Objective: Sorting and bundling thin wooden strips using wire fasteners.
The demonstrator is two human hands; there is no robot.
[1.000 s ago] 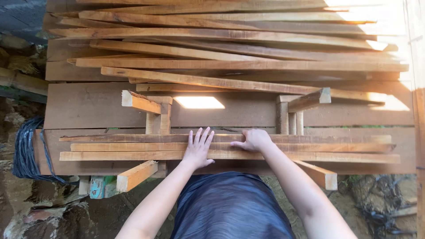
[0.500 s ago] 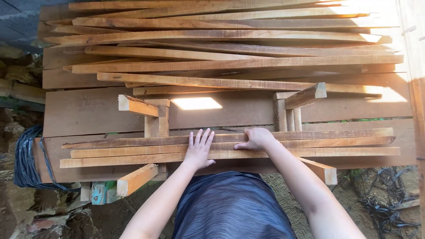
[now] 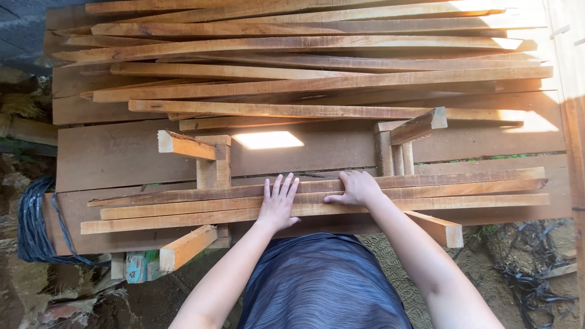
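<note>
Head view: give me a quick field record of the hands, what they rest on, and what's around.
left hand: left hand flat, fingers spread, on the three long slats
right hand: right hand knuckles bent, pressing on the same slats
slats: side by side across the wooden rack, running left to right
behind: big pile of slats on wide planks
left edge: dark coiled cord
grip: neither hand closed around anything

Single head camera, looking steeply down, close over hands (image 3: 317,198) on slats (image 3: 183,210).
</note>
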